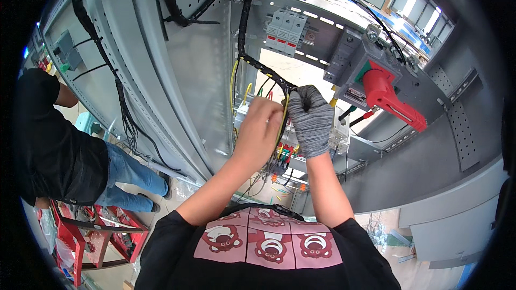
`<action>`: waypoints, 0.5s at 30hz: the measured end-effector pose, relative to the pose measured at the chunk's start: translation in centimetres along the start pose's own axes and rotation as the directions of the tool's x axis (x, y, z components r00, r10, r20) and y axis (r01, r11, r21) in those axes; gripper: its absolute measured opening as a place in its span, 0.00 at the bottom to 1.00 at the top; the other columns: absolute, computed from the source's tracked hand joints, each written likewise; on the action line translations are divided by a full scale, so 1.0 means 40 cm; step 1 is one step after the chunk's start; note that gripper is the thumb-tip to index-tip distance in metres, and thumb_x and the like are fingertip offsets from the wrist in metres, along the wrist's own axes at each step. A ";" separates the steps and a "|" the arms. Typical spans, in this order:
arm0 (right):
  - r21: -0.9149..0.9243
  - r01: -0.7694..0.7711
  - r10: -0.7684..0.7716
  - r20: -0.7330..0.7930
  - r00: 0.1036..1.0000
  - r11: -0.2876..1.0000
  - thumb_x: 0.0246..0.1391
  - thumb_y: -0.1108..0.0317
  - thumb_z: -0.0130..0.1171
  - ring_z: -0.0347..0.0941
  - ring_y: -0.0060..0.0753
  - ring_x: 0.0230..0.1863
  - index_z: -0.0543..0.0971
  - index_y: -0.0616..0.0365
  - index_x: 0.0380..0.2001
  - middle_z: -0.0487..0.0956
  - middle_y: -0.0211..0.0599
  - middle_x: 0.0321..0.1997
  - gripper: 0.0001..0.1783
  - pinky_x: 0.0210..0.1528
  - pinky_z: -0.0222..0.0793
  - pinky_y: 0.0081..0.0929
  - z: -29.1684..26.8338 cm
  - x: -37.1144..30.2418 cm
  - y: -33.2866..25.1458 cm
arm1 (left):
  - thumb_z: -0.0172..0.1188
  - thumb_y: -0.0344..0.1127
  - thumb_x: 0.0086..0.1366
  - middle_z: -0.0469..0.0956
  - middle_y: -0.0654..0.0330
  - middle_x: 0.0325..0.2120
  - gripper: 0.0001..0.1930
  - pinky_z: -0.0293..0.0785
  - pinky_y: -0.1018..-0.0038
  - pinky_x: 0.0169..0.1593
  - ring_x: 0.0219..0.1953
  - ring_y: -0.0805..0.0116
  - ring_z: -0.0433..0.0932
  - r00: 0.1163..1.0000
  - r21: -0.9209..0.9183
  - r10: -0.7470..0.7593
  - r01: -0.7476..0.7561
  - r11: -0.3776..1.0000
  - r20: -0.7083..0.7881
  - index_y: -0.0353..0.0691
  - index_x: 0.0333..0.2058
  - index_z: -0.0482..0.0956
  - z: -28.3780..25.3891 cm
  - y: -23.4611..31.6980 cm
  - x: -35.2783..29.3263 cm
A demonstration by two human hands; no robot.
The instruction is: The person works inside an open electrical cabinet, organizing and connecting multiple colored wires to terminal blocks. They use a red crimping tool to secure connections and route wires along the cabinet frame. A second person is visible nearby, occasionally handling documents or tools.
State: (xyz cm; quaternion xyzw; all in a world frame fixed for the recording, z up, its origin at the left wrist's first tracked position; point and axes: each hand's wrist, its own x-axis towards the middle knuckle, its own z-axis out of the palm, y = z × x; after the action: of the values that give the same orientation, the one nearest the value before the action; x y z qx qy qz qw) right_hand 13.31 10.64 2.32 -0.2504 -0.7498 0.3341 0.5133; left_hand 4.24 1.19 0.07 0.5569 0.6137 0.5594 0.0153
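My bare left hand (260, 131) is closed, its fingers curled in beside a yellow wire (286, 108); what they pinch is hidden. On the right, my right hand (313, 123) wears a grey knitted glove and is closed on the lower end of a black-wrapped wire harness (267, 71). From that end, loose wires run down between my hands. Below them, wires with red and green parts (288, 153) hang among terminals, partly covered by my hands.
A grey metal cabinet frame surrounds my arms. A white three-pole fuse holder (285, 31) and a red rotary handle (389, 96) are mounted ahead and right. Another thick black harness (80, 5) hangs on the left door. At left stands a person (70, 150) near a red rack (97, 236).
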 end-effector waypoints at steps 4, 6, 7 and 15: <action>0.113 -0.113 0.100 0.113 0.989 0.987 0.54 0.72 0.57 0.59 0.13 0.20 0.72 0.60 0.24 0.68 0.22 0.18 0.07 0.23 0.59 0.16 0.003 0.004 0.016 | 0.42 0.29 0.69 0.71 0.57 0.42 0.13 0.63 0.74 0.54 0.48 0.70 0.69 0.990 -0.521 -0.134 0.095 0.848 -0.038 0.31 0.48 0.67 0.041 -0.032 0.025; 0.128 -0.135 0.120 0.118 0.986 0.982 0.54 0.73 0.57 0.58 0.13 0.22 0.71 0.60 0.24 0.67 0.23 0.18 0.07 0.24 0.59 0.16 0.002 0.010 0.038 | 0.43 0.29 0.68 0.71 0.60 0.42 0.12 0.63 0.75 0.53 0.48 0.73 0.68 0.989 -0.710 -0.144 0.116 0.694 0.021 0.31 0.48 0.67 0.058 -0.030 0.041; 0.105 -0.113 0.102 0.106 0.989 0.988 0.53 0.73 0.58 0.58 0.13 0.22 0.71 0.60 0.24 0.67 0.24 0.18 0.07 0.25 0.59 0.16 -0.003 0.013 0.041 | 0.45 0.26 0.66 0.72 0.57 0.41 0.09 0.67 0.75 0.49 0.43 0.72 0.71 0.989 -0.713 -0.149 0.121 0.690 0.024 0.33 0.44 0.68 0.056 -0.034 0.041; 0.016 -0.079 0.076 0.124 0.989 0.997 0.51 0.74 0.58 0.58 0.14 0.21 0.71 0.61 0.23 0.67 0.25 0.17 0.07 0.24 0.60 0.17 -0.004 0.015 0.030 | 0.58 0.29 0.60 0.77 0.64 0.28 0.05 0.69 0.80 0.37 0.31 0.79 0.73 0.970 -0.628 -0.238 0.149 0.764 -0.058 0.35 0.33 0.74 0.033 -0.076 0.051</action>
State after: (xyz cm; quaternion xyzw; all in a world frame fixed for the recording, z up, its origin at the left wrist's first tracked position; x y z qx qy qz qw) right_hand 13.28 11.89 1.82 -0.2528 -0.7664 0.3763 0.4551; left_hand 2.30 4.27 -1.33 0.4156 0.4499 0.7611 0.2135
